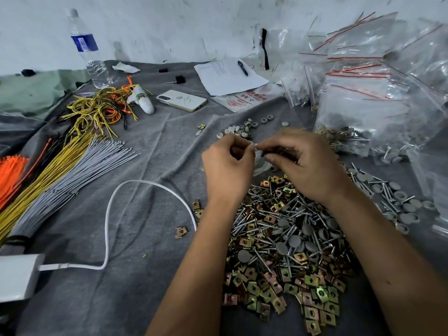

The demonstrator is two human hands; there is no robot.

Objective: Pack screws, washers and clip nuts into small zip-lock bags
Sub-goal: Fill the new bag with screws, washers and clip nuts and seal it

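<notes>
My left hand and my right hand meet above the grey cloth, fingers curled. Between their fingertips they pinch a small clear zip-lock bag, mostly hidden behind the fingers. Below my wrists lies a big heap of gold clip nuts mixed with silver screws and grey caps. Small white washers lie scattered just beyond my hands.
Filled and empty zip-lock bags pile up at the right. Cable ties and wires cover the left side. A white cable loops in front. A phone, a paper with pen and a water bottle sit farther back.
</notes>
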